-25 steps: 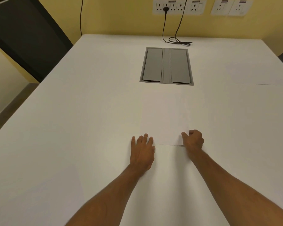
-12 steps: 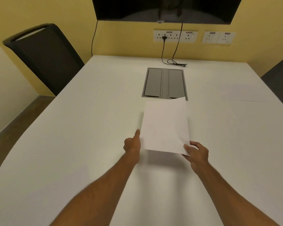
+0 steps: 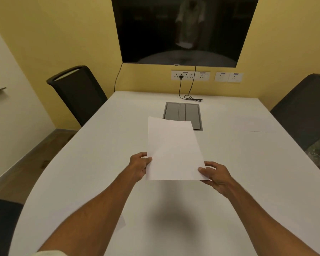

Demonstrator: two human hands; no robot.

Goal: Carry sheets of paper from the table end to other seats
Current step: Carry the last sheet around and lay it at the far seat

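Note:
A white sheet of paper (image 3: 172, 150) is held up above the white table (image 3: 100, 163), tilted, casting a shadow on the tabletop below. My left hand (image 3: 139, 165) pinches its lower left edge. My right hand (image 3: 215, 173) grips its lower right corner, thumb on top. Another white sheet (image 3: 255, 124) lies flat on the table at the right, in front of the right chair. Part of one more sheet (image 3: 121, 223) shows on the table under my left forearm.
Black chairs stand at the far left (image 3: 78, 93), the right (image 3: 307, 108) and the near left (image 3: 0, 224). A grey cable box lid (image 3: 181, 111) sits in the table's middle, partly behind the held sheet. A dark screen (image 3: 183, 28) and wall sockets (image 3: 190, 75) with a black cable are on the yellow wall.
The sheet went from flat on the table to lifted clear of it. My left hand moved from flat on the table to gripping the sheet's left edge. The view tilted upward.

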